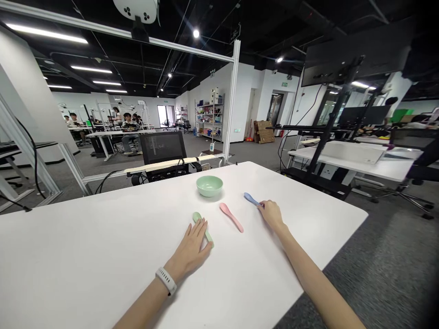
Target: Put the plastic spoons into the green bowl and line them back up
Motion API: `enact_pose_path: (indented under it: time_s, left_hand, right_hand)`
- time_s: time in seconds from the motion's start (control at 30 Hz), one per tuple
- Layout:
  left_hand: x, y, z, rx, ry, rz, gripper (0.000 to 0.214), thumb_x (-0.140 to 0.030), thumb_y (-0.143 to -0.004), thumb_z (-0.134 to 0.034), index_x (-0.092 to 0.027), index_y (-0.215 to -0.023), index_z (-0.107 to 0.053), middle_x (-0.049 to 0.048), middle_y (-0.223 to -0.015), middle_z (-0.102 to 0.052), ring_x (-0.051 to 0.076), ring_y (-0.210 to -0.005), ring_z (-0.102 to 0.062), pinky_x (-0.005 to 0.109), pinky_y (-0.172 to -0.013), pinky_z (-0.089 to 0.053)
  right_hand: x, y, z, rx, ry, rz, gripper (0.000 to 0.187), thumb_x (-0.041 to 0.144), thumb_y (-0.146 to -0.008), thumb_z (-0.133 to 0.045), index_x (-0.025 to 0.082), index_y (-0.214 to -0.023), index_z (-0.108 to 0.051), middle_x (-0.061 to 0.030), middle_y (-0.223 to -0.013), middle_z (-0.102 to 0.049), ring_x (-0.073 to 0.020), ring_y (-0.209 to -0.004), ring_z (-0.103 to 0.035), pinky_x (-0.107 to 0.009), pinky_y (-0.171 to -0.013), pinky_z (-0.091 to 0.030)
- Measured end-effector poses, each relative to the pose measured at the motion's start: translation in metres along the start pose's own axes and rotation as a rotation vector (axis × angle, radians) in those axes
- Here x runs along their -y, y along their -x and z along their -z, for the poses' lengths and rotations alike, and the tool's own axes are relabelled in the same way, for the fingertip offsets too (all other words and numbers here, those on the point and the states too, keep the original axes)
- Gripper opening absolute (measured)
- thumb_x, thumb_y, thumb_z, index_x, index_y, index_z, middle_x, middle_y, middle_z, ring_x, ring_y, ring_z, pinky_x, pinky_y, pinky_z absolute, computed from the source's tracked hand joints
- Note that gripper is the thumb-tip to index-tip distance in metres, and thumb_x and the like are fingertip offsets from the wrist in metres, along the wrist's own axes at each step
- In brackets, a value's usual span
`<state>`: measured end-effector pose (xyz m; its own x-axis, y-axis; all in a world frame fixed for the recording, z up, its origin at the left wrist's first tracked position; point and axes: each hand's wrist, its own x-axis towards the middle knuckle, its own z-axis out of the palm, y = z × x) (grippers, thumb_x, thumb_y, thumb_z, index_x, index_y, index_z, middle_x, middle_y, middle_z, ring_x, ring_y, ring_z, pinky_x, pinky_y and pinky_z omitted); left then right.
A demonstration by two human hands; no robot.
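My left hand (191, 246) lies flat on the white table (103, 237), fingers stretched out beside and partly over a green spoon (198, 218). A white band sits on that wrist. My right hand (270, 214) is closed on the handle of a blue spoon (250, 198), whose bowl end points away to the left. Between the two hands a pink spoon (231, 217) lies free on the table. Beyond the spoons stands a pale green bowl (209, 185), untouched.
The table's right edge drops to grey carpet. Behind the table are a black office chair (163, 148), a metal frame post (231, 100) and another white desk (360, 157) at the right. People sit at desks far back left.
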<state>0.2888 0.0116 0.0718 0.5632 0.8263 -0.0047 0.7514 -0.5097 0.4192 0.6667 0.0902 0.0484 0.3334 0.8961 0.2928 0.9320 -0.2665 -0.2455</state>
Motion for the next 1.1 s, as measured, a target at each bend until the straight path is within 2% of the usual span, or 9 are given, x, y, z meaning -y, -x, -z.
enact_pose_path:
  time_s: [0.27,0.57,0.73,0.9,1.0,1.1]
  left_hand:
    - [0.009,-0.001,-0.008,-0.049,-0.018,-0.055,0.072,-0.049,-0.108,-0.035,-0.017,-0.172,-0.026,0.0137,-0.182,-0.021,0.026,-0.170,-0.015,0.057,-0.140,-0.015]
    - [0.008,-0.001,-0.008,-0.055,-0.024,-0.071,0.073,-0.049,-0.108,-0.037,-0.015,-0.172,-0.026,0.0148,-0.182,-0.020,0.027,-0.170,-0.016,0.058,-0.139,-0.017]
    - [0.020,-0.003,-0.012,-0.131,-0.089,-0.106,0.073,-0.054,-0.109,-0.035,-0.019,-0.173,-0.024,0.0150,-0.181,-0.025,0.028,-0.169,-0.021,0.060,-0.138,-0.022]
    - [0.056,0.005,0.005,-0.275,-0.170,-0.107,0.072,-0.057,-0.110,-0.031,-0.024,-0.174,-0.022,0.0140,-0.180,-0.027,0.029,-0.168,-0.024,0.061,-0.136,-0.027]
    - [0.090,0.022,0.026,-0.358,-0.250,-0.017,0.072,-0.058,-0.110,-0.030,-0.023,-0.172,-0.028,0.0137,-0.179,-0.030,0.029,-0.167,-0.027,0.059,-0.136,-0.028]
    - [0.133,0.053,0.049,-0.436,-0.332,0.122,0.072,-0.057,-0.109,-0.028,-0.020,-0.171,-0.032,0.0154,-0.178,-0.034,0.029,-0.166,-0.030,0.060,-0.134,-0.030]
  right_hand:
    - [-0.004,-0.002,-0.004,-0.015,0.051,0.015,0.031,0.022,-0.104,-0.056,0.014,-0.111,-0.085,-0.0208,-0.115,-0.081,-0.0339,-0.106,-0.074,-0.036,-0.086,-0.051]
    - [-0.005,-0.002,-0.006,-0.003,0.075,0.012,0.035,0.023,-0.104,-0.053,0.012,-0.116,-0.085,-0.0215,-0.116,-0.081,-0.0355,-0.110,-0.073,-0.038,-0.088,-0.051]
    - [-0.006,-0.003,-0.007,-0.017,0.071,0.009,0.033,0.023,-0.102,-0.054,0.015,-0.113,-0.085,-0.0206,-0.115,-0.081,-0.0341,-0.108,-0.074,-0.037,-0.088,-0.052]
    - [-0.010,-0.003,-0.014,-0.066,0.041,0.015,0.031,0.023,-0.100,-0.057,0.016,-0.112,-0.084,-0.0209,-0.112,-0.080,-0.0347,-0.109,-0.073,-0.039,-0.091,-0.053]
    - [-0.011,-0.004,-0.016,-0.148,0.027,0.038,0.032,0.026,-0.099,-0.059,0.014,-0.120,-0.081,-0.0227,-0.116,-0.078,-0.0372,-0.112,-0.071,-0.044,-0.094,-0.053]
    - [-0.005,-0.006,-0.016,-0.208,-0.041,0.143,0.036,0.026,-0.101,-0.055,0.015,-0.128,-0.076,-0.0220,-0.124,-0.075,-0.0378,-0.117,-0.069,-0.048,-0.098,-0.054]
